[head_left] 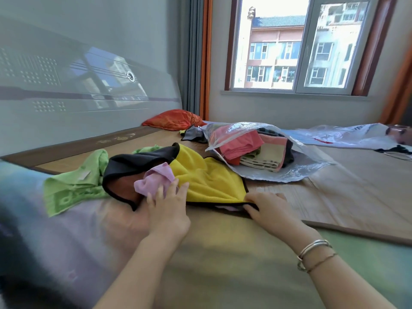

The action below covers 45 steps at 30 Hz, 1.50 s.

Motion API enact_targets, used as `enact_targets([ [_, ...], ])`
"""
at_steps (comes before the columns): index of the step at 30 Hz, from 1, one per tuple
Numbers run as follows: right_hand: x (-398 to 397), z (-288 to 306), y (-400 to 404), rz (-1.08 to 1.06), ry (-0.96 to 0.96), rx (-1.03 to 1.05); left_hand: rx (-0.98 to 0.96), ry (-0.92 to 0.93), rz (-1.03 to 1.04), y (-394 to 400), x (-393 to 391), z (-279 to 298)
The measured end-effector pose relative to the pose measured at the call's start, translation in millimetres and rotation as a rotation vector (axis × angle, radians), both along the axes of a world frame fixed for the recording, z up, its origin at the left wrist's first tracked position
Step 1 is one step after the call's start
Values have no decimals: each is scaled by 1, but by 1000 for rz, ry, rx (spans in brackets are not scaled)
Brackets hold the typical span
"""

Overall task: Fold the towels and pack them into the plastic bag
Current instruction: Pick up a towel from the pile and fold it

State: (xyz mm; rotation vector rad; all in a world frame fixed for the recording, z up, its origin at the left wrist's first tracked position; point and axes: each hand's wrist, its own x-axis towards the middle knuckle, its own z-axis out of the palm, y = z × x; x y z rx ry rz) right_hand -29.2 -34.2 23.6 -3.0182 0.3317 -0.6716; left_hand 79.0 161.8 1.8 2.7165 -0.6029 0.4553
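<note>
Status: partway through, more left than it looks.

Done: plastic bag [263, 168] lies on its side on the bed [223, 253], mouth facing the person, with a stack of folded towels [249, 150] already inside (coral/red on top, beige striped and darker ones under and behind; exact count not readable through the film).

In hand: yellow towel [207, 177] with black trim, spread loose and rumpled just in front of the bag, not yet folded. Right hand [267, 208] lies on its near right corner, fingers fairly flat; thumb side looks to be tucked at the trim edge, so I read it as pinching the hem, but cannot tell for sure. Left hand [167, 206] has fingers extended, touching a bunched pink towel [153, 179] that sits on the yellow one's left part; not clearly gripping it.

Left to do, my read:
- pink towel off the yellow one, then both folded and packed
- green towel [73, 186], crumpled to the left, partly under the yellow/black one
- grey cloth [194, 134] behind the bag, unfolded
- orange cloth [174, 119] further back by the wall (may be a pillow, not a towel; can't confirm)

Second sheet of plastic [345, 134] lies far right, well apart from the pile.

Bag still has room at the mouth, judging by the slack film.
</note>
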Motion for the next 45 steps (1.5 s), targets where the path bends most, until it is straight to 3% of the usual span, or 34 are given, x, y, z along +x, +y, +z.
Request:
enact_targets([
  [4, -24, 14, -7, -80, -284, 272, 32, -25, -22, 1, -12, 3],
  [8, -53, 27, -15, -177, -527, 396, -162, -216, -39, -1, -16, 4],
  [11, -80, 28, -29, -259, -639, 513, -253, -235, -48, -1, -17, 6],
  [13, -95, 24, -41, -312, -663, 547, -196, -217, 7, -1, -18, 8],
  [17, -104, 8, -49, -362, -443, 514, 41, -119, 25, -9, -23, 7],
  [21, -94, -10, -41, -420, -214, 154, 64, -184, -60, -27, -31, -6],
  [27, -71, -19, -1, -43, -274, -366, -149, -286, -207, -39, -35, -4],
  [30, -54, -28, 17, 47, -196, -507, -471, -23, -350, -43, -38, -1],
  [32, -45, -35, 18, 58, -135, -513, -652, 86, -341, -44, -36, 3],
  [38, -35, -43, 8, 154, 8, -393, -962, 507, -276, -39, -29, 16],
  [45, -30, -45, 14, 156, -178, -309, -1276, 925, -359, -38, -40, 21],
])
